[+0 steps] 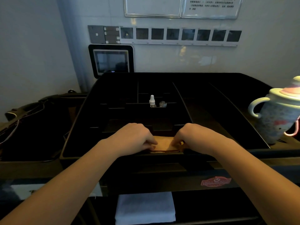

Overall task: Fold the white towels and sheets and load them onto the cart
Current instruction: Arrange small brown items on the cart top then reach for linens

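Reaching over the black cart (162,159), a person is working both hands at the near edge of its top tray. A folded white towel (145,207) is lying flat on the shelf directly below that tray, squared into a neat block. It is looking soft, light and limp, so it is likely to sag unless it is being lifted by both short edges or carried from beneath on flat palms.

Neither hand is touching the towel. The left hand (134,137) is curling its fingers down onto a thin tan item (164,144), perhaps a paper packet or envelope, sitting in the tray compartment nearest the person. The right hand (190,137) is mirroring it, fingers bent and seemingly pinching the same item's other end; the dim light is making the exact grip hard to read.

Further back in the tray from the hands, a small white-capped bottle (152,101) is standing upright among the dividers. At the tray's right side, a speckled mug with a lid (279,114) is standing. Behind the cart, a small screen (111,60) is hanging on the wall.
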`<action>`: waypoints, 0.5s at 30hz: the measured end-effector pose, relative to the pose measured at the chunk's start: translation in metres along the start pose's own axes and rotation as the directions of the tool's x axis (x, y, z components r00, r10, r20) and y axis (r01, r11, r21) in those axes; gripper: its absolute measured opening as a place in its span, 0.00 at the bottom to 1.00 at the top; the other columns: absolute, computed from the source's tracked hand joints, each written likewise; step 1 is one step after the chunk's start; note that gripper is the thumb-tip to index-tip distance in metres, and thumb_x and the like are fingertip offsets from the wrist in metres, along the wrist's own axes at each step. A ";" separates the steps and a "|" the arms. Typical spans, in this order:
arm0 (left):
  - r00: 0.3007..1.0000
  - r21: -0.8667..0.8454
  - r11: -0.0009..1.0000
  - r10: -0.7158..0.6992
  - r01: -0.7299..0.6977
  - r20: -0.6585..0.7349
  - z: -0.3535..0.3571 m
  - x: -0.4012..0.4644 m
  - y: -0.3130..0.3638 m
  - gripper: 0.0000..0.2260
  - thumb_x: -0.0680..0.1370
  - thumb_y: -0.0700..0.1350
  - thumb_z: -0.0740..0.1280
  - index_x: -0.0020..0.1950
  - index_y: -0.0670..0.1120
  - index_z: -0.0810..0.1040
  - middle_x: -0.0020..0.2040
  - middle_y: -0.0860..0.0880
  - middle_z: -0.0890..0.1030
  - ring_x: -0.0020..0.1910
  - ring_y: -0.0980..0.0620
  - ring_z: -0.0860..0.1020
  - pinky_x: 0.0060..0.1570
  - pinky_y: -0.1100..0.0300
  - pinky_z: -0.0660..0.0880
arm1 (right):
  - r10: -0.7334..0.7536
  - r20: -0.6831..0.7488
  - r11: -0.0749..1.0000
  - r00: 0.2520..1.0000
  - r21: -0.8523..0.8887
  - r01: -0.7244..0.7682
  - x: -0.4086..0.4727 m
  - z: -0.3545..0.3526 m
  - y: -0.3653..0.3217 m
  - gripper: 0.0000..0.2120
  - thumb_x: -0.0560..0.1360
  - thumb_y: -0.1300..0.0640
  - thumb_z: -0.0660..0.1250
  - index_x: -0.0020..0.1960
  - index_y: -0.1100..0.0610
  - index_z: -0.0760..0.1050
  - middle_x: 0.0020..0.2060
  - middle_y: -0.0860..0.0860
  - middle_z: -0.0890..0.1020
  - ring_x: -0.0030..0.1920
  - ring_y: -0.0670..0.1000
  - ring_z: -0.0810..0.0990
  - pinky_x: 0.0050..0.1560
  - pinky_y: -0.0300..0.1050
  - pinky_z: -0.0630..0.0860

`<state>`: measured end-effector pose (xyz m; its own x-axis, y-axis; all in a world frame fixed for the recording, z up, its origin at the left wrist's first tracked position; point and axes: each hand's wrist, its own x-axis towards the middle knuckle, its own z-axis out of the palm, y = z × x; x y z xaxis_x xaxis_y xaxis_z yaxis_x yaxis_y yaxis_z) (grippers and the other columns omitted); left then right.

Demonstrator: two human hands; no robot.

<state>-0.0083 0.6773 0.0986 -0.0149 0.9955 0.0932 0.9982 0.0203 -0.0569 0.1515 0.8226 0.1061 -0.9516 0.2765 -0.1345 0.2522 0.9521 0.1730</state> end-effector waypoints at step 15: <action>0.819 -0.131 0.923 -0.382 0.362 -0.427 -0.017 -0.070 0.022 0.19 0.79 0.60 0.56 0.64 0.56 0.77 0.59 0.59 0.79 0.58 0.61 0.76 0.53 0.67 0.70 | 0.172 -0.536 0.919 0.827 0.390 0.062 -0.022 -0.007 -0.057 0.19 0.75 0.46 0.58 0.64 0.47 0.74 0.61 0.44 0.76 0.65 0.45 0.71 0.64 0.43 0.67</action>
<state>0.0157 0.6069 0.1077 -0.3690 0.7685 0.5228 0.9233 0.3674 0.1116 0.1566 0.7619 0.1056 -0.8374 0.3223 0.4414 0.2413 0.9427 -0.2304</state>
